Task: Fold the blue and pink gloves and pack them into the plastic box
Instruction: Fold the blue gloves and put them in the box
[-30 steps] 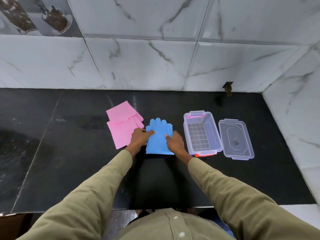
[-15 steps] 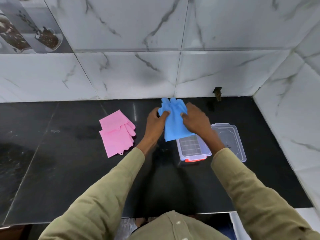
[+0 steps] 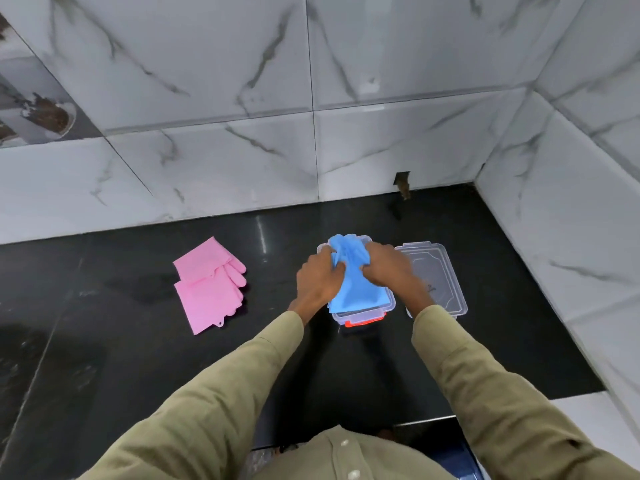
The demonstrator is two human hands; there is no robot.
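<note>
The blue gloves (image 3: 356, 285) lie lengthwise over the clear plastic box (image 3: 363, 315), fingers at the far end, filling most of its opening. My left hand (image 3: 317, 282) grips their left edge and my right hand (image 3: 389, 271) grips their right side; both press down on them. The box has an orange latch at its near end, and its inside is hidden by the gloves. The pink gloves (image 3: 211, 284) lie flat and overlapping on the black counter, well left of the box, fingers pointing right.
The clear lid (image 3: 440, 275) lies flat just right of the box, partly behind my right wrist. White marble walls close the counter (image 3: 121, 341) at the back and on the right. The counter's front edge runs under my arms.
Both hands lifted the blue gloves off the counter, carried them right and lowered them onto the box. The pink gloves and lid stayed where they were.
</note>
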